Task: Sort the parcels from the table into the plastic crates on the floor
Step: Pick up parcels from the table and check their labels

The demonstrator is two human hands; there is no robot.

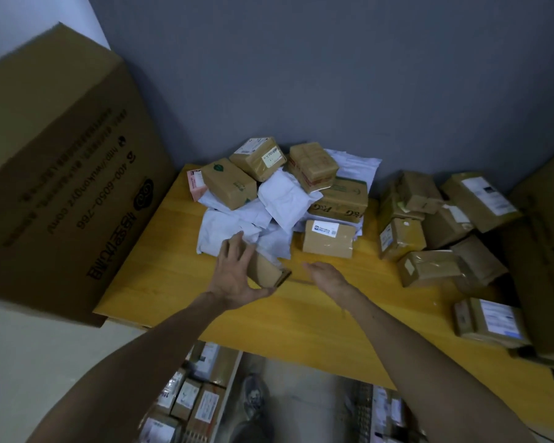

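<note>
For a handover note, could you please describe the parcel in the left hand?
On the yellow table, find the pile of white mailer bags. At its near edge the left hand holds a small brown box, the only parcel being gripped.

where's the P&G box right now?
Head view, centre pile toward the back of the table: the P&G box lies partly under a taped brown box, just behind a labelled box.

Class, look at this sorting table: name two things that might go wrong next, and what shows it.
1. The left hand holds the small box alone, across its ends, so it may slip.
2. The brown boxes sit piled on loose white bags; pulling a bag out could topple them off the table.
</note>
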